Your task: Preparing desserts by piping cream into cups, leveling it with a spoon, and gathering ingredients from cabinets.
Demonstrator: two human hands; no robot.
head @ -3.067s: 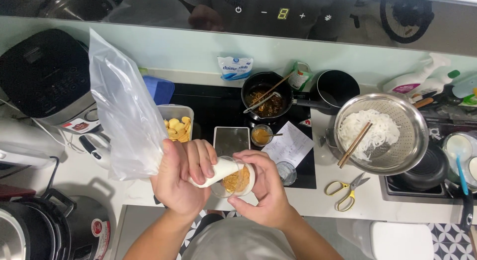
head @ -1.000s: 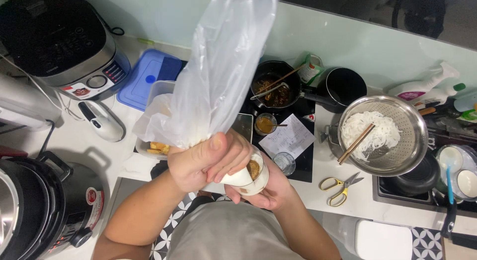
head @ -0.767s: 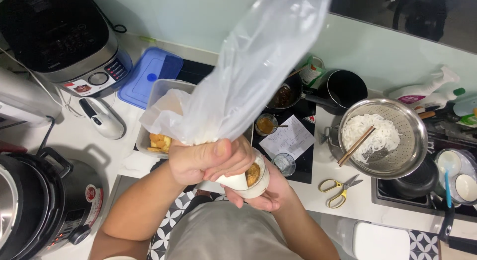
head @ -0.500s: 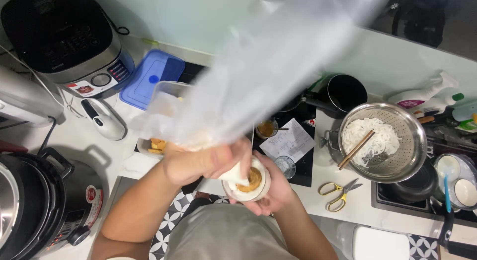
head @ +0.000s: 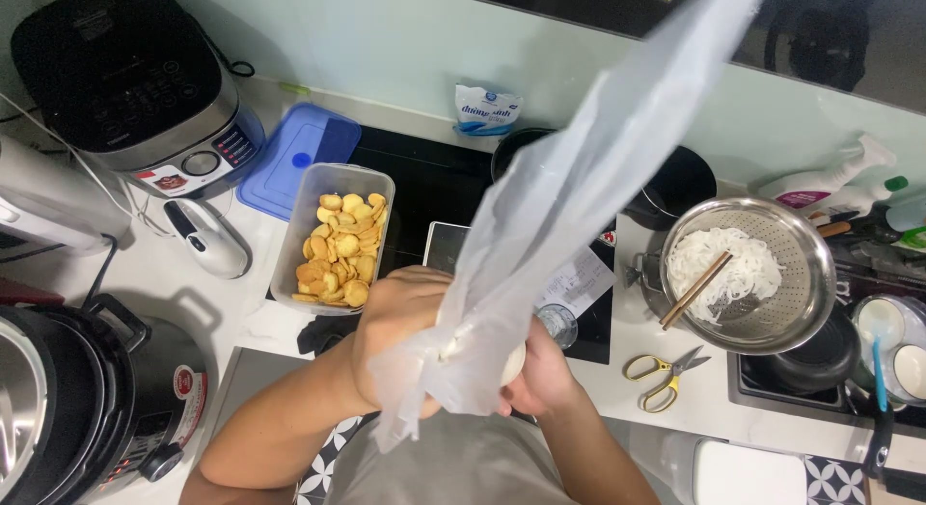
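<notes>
The left hand (head: 400, 336) grips the clear plastic bag (head: 569, 206) over a small white cup (head: 511, 362), just beside the container of biscuits (head: 338, 240); the right hand (head: 542, 378) cradles the cup, not yet fully bagged.

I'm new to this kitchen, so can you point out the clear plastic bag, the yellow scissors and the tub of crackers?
clear plastic bag (head: 579, 206), head view, on the middle of its stretched film.
yellow scissors (head: 661, 375), head view, on the handle loops.
tub of crackers (head: 340, 240), head view, on the crackers inside.
</notes>
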